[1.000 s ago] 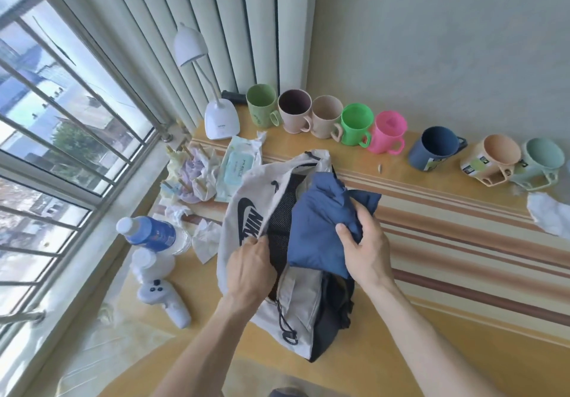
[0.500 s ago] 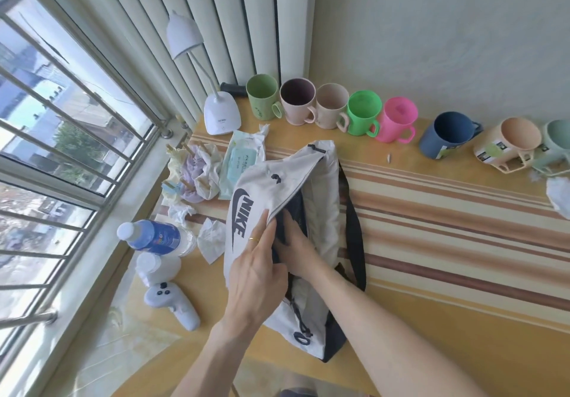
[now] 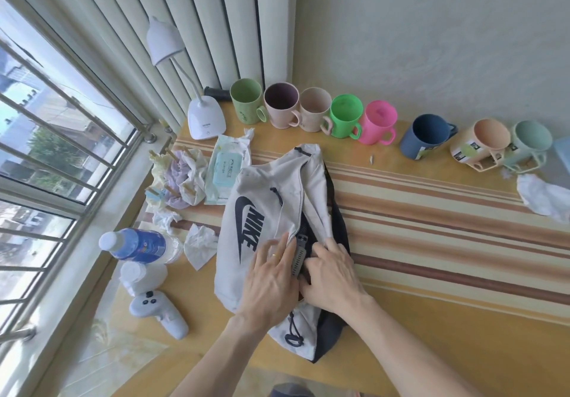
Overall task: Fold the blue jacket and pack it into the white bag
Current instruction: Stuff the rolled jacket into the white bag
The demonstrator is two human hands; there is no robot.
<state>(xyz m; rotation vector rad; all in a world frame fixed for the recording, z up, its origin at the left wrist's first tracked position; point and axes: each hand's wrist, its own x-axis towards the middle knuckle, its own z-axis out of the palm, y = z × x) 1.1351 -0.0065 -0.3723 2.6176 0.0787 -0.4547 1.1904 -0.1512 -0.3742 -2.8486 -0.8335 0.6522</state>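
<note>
The white bag (image 3: 265, 193) with a black logo lies on the yellow striped table (image 3: 431, 319), its opening running down the middle. The blue jacket is out of sight inside it; only dark mesh and black lining show at the opening. My left hand (image 3: 271, 285) lies on the bag's white front flap and holds its edge. Just right of it, my right hand (image 3: 331, 276) curls over the other edge of the opening. A grey ribbed pull tab (image 3: 299, 254) shows between the two hands.
A row of coloured mugs (image 3: 345, 116) lines the wall behind the bag. A white desk lamp (image 3: 206, 120), a wipes pack (image 3: 226, 171), a water bottle (image 3: 138, 245) and a white controller (image 3: 157, 311) sit to the left by the window. Crumpled tissue (image 3: 539, 196) lies far right.
The blue jacket, held over the bag by my right hand a second ago, has gone inside. My right hand has come out, and both hands now draw the opening's edges together.
</note>
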